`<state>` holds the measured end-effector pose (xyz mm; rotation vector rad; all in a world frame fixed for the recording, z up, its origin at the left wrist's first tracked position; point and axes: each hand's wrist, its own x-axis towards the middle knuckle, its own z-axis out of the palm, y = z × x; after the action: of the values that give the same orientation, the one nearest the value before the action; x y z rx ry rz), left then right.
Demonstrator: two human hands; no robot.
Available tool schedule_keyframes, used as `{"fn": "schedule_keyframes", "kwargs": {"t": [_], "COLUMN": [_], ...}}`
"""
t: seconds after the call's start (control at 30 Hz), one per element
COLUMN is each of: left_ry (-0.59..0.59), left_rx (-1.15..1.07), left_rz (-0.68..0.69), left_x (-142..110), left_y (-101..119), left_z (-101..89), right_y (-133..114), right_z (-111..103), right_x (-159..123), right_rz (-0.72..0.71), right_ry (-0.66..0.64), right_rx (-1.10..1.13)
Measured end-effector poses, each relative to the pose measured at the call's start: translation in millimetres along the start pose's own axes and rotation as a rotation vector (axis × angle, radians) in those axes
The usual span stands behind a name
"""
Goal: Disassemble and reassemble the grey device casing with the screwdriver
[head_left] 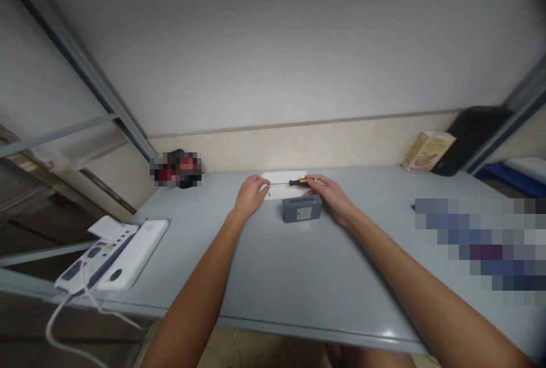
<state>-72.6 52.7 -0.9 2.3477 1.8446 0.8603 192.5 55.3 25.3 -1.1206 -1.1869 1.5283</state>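
My right hand (326, 189) is closed around the black and yellow handle of a screwdriver (298, 182), held level with its thin shaft pointing left. At the shaft's tip, the fingers of my left hand (251, 194) are pinched together; whether they grip the tip or a tiny part there is too small to make out. Under the screwdriver lies a white sheet of paper (279, 191), with small dark bits (269, 194) on it near my left fingers. A grey metal box (302, 209) with vent slots and a pale label stands just in front of the paper, beside my right hand.
On the grey table (264, 277), a white power strip (98, 254) with a cable and a white flat device (136, 254) lie at the left. A yellow carton (427, 152) and a black case (473, 140) stand at the back right. Blurred-out items lie at both sides.
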Motion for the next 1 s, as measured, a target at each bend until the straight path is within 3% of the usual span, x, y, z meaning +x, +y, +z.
{"fn": "schedule_keyframes", "kwargs": {"t": [0.57, 1.0], "left_ry": [0.018, 0.030], "left_rx": [0.084, 0.065], "left_rz": [0.075, 0.091], "left_x": [0, 2], "left_y": [14, 16], "left_z": [-17.0, -16.6], "right_y": [-2, -8], "right_z": [-6, -12], "right_x": [1, 1], "right_rz": [-0.083, -0.133], "right_ry": [-0.017, -0.001], "right_rx": [-0.039, -0.053]}}
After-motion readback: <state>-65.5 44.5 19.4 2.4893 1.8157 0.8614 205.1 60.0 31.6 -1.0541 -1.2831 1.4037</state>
